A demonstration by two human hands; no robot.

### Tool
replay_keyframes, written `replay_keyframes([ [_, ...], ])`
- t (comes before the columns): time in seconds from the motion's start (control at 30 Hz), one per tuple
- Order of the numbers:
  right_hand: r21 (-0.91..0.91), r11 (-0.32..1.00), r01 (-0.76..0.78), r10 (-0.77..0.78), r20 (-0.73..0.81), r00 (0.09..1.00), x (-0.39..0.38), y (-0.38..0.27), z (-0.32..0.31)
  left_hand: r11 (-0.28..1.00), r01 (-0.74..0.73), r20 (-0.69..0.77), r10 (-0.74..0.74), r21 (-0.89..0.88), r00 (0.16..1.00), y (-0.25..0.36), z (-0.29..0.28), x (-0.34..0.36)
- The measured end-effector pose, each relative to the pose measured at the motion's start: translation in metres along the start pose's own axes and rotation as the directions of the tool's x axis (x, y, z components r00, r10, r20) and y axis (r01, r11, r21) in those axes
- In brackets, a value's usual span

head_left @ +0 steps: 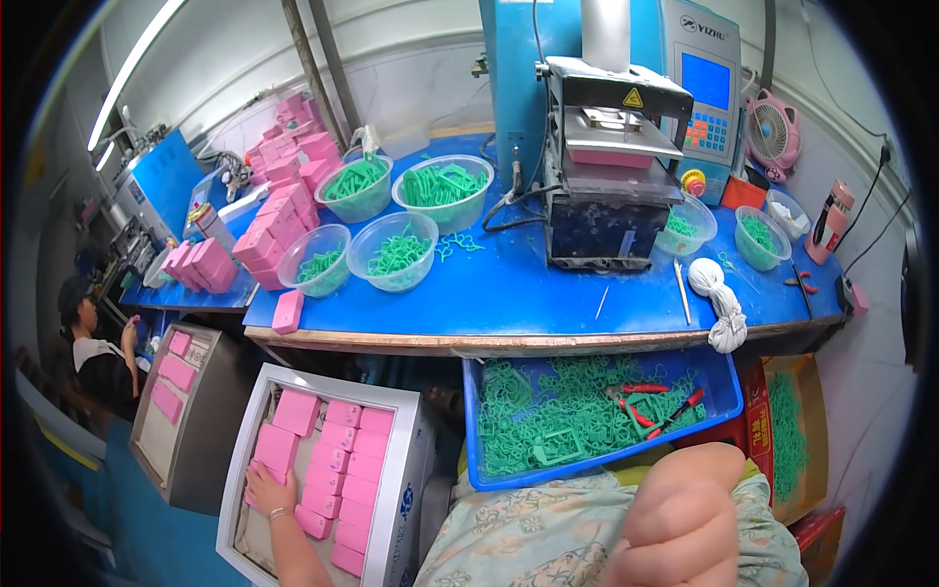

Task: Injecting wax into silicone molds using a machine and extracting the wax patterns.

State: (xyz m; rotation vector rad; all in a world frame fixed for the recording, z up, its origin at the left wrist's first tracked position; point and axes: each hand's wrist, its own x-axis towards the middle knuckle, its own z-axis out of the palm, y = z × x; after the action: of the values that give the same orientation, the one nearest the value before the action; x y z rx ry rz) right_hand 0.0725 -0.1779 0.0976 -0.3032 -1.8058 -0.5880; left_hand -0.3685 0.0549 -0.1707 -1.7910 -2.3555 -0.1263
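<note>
My left hand (270,489) reaches into a white-rimmed box (244,468) at lower left. Its fingers curve over the near end of a pink block (276,447); part of the grip is hidden under the hand. Rows of similar pink blocks (326,479) lie beside it on a pale lining. Close to the camera at lower right, my right hand (685,519) is raised with its fingers curled closed. Whatever it may hold is hidden. Between my hands, a blue tray (473,430) carries green moulded pieces (528,411) and red-handled pliers (675,413).
A press (606,230) with a pink block under its plate stands on the blue table (460,308). Clear tubs (393,252) of green pieces, stacked pink blocks (279,225) and a bundle of white cloth (719,303) surround it. A person (98,352) works far left.
</note>
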Motion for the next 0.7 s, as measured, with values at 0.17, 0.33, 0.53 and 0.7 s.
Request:
replay_keyframes([
  [0.17, -0.381, 0.88, -0.283, 0.447, 0.466, 0.763, -0.049, 0.059, -0.004, 0.999, -0.006, -0.033, 0.005, -0.043, 0.999, -0.003, -0.004, -0.006],
  [0.33, 0.708, -0.399, -0.583, 0.911, 0.235, -0.338, -0.097, 0.148, -0.073, 0.986, -0.049, -0.102, 0.034, -0.157, 0.994, -0.014, 0.012, -0.007],
  [0.53, 0.735, -0.304, -0.606, 0.929, 0.089, -0.358, -0.076, 0.196, -0.11, 0.979, -0.044, -0.16, 0.012, -0.201, 0.987, -0.014, 0.012, -0.006],
  [0.7, 0.719, -0.306, -0.624, 0.95, 0.183, -0.255, -0.091, 0.2, -0.118, 0.977, -0.065, -0.22, 0.019, -0.203, 0.975, -0.017, 0.018, -0.006],
])
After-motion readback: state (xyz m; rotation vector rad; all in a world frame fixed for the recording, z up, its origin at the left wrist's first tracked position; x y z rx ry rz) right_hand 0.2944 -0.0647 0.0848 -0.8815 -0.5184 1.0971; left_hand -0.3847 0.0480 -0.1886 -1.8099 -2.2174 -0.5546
